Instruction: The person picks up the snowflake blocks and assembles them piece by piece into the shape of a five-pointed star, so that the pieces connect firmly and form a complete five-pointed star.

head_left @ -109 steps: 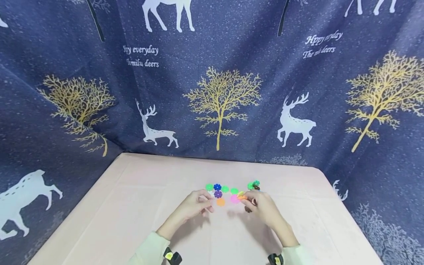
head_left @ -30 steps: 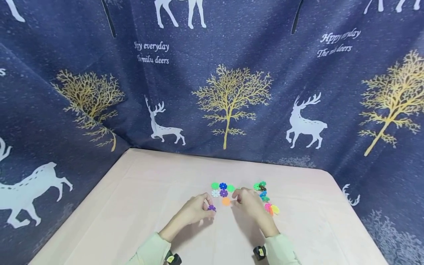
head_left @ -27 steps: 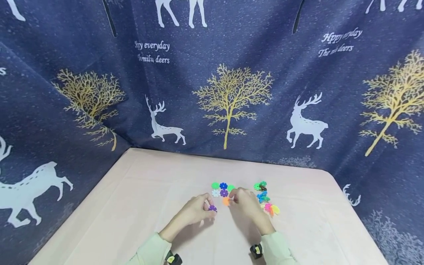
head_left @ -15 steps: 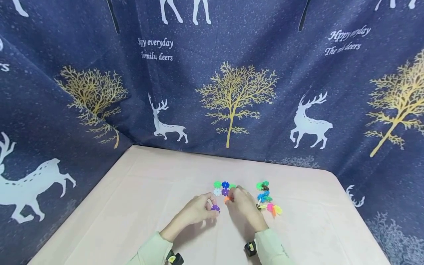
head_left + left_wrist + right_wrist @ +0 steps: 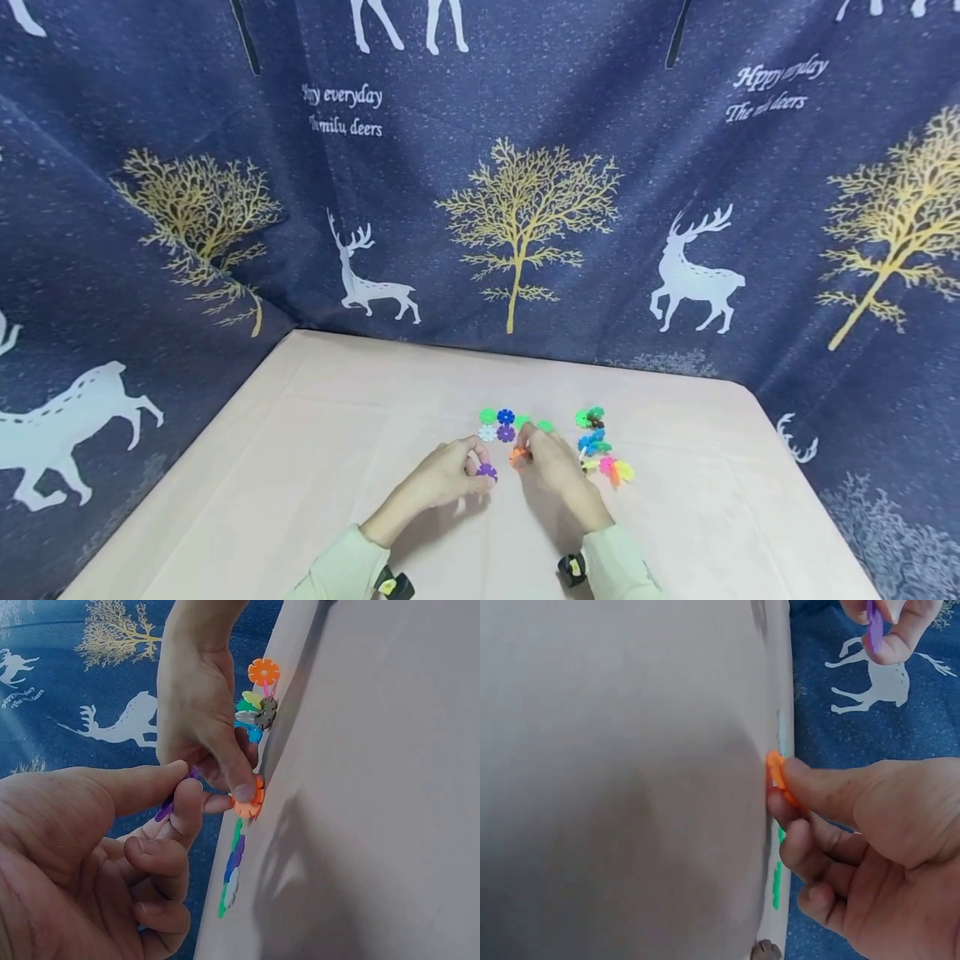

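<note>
My left hand [image 5: 442, 473] pinches a purple flower-shaped snowflake disc [image 5: 487, 472] between thumb and forefinger, held above the table; the left wrist view shows this disc [image 5: 171, 804] edge-on. To its right, my right hand [image 5: 557, 465] pinches an orange snowflake disc [image 5: 517, 457], tilted up in the right wrist view, its edge [image 5: 775, 769] near the tabletop. Just beyond the hands lie a second purple disc [image 5: 506, 433], a white disc [image 5: 487, 432], a dark blue disc [image 5: 506, 416] and a green disc [image 5: 487, 416]. Another green disc [image 5: 545, 426] is partly hidden by my right hand.
Right of my right hand lie joined or clustered discs: a green and brown group [image 5: 590, 417], a blue group [image 5: 592, 442], and a pink, orange and yellow group [image 5: 615, 471]. The pale tablecloth [image 5: 360, 433] reaches back to a dark blue deer-print curtain [image 5: 450, 250].
My left hand has picked up the purple disc. My right hand has left the pink, orange and yellow pieces at the right, moved left and taken the single orange disc, now tilted.
</note>
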The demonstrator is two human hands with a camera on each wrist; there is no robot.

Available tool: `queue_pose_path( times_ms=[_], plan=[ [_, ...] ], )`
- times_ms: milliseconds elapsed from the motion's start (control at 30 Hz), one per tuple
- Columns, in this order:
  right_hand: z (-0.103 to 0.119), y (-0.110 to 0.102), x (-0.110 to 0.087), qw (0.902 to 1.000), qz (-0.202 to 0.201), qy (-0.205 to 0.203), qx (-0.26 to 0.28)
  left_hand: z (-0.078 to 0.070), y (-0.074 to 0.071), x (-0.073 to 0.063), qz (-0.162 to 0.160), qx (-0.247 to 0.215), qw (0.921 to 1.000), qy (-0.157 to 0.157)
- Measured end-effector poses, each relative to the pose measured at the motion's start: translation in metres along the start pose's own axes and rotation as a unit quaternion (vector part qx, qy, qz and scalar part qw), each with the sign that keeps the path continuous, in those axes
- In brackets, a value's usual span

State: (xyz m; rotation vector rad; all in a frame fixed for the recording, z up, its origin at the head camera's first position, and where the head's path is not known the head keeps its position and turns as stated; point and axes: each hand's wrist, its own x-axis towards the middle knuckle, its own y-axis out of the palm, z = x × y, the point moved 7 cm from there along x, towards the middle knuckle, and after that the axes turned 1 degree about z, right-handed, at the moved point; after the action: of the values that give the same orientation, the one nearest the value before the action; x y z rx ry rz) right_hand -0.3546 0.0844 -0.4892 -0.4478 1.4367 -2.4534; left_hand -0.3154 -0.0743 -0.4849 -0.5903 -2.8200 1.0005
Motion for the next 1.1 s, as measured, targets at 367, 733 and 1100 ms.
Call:
queue_pose_path(
  times_ms=[367,733,1100],
  plan=[
    [0.001,-0.012,-0.011,0.9996,0.0,-0.015,0.025,-0.004,0.005,0.004,0.006,-0.024,0.9997,0.005],
    [0.01,-0.026,-0.025,0.9981,0.0,-0.048,0.039,-0.009,0.006,0.007,0.001,-0.054,0.9985,0.002],
    [0.023,-0.035,-0.034,0.9953,-0.002,-0.088,0.041,-0.013,0.009,0.008,-0.01,-0.082,0.9965,0.003]
  ],
)
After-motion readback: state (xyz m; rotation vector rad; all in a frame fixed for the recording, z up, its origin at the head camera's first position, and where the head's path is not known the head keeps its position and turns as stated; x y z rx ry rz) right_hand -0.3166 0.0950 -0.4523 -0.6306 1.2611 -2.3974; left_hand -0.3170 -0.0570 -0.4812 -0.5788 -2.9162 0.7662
